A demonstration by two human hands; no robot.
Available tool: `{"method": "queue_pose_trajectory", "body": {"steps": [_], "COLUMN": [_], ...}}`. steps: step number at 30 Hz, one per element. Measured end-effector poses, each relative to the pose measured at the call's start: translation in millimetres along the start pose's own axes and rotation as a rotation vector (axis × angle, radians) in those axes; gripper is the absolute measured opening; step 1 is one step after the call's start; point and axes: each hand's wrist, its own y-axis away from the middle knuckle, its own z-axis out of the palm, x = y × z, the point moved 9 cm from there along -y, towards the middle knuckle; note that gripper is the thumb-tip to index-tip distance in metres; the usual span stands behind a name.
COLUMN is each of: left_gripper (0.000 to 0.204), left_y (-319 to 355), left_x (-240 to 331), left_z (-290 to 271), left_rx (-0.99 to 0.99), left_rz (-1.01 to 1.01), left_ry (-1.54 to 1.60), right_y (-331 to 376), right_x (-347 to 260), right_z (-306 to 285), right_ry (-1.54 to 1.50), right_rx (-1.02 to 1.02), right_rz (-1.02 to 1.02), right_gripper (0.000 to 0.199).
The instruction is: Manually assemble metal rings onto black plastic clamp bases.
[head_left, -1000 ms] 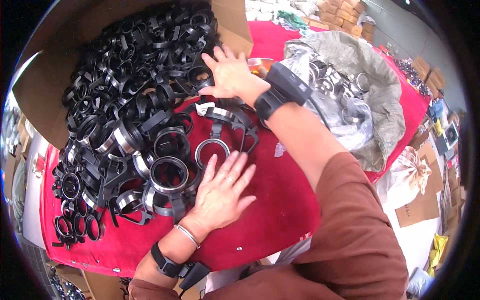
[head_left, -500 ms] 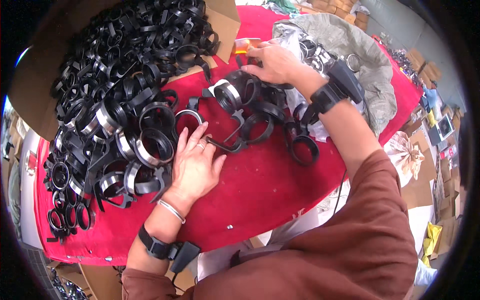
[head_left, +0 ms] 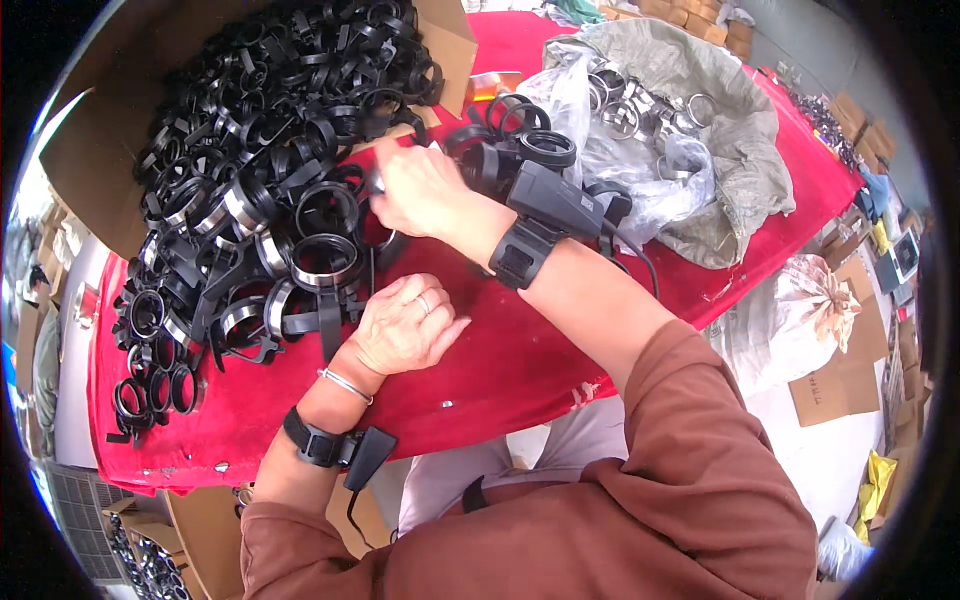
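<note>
Black plastic ring clamps with silvery metal liners (head_left: 322,262) lie heaped on the red cloth-covered table (head_left: 520,350). Right hand (head_left: 425,190) reaches into the heap, fingers curled — seemingly pinching one, grip hidden. Left hand (head_left: 405,325) rests loosely open just beside them.

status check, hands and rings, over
Left hand flat on red cloth, holding nothing. Right hand fingering black rings. Nothing in the way.
</note>
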Motion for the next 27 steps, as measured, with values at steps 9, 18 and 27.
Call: {"method": "queue_pose_trajectory", "body": {"steps": [9,18,27], "left_gripper": [0.023,0.062,0.122], "left_y": [14.8,101.6,404.2], "left_x": [20.0,18.9,-58.7], "left_z": [-10.5,-178.4,-383.6], "left_rx": [-0.210,0.102,0.391], "left_rz": [0.010,-0.468,-1.828], "left_ry": [-0.036,-0.459,-0.926], "right_y": [83.6,161.4,84.8], "right_x": [35.0,-43.5,-67.5], "right_z": [-100.3,-44.6,29.8], "right_ry": [-0.364,-0.428,-0.214], "right_rx": [0.270,-0.088,-0.112], "right_rz": [-0.026,-0.074,-0.205], "right_gripper": [0.035,0.098,0.123]}}
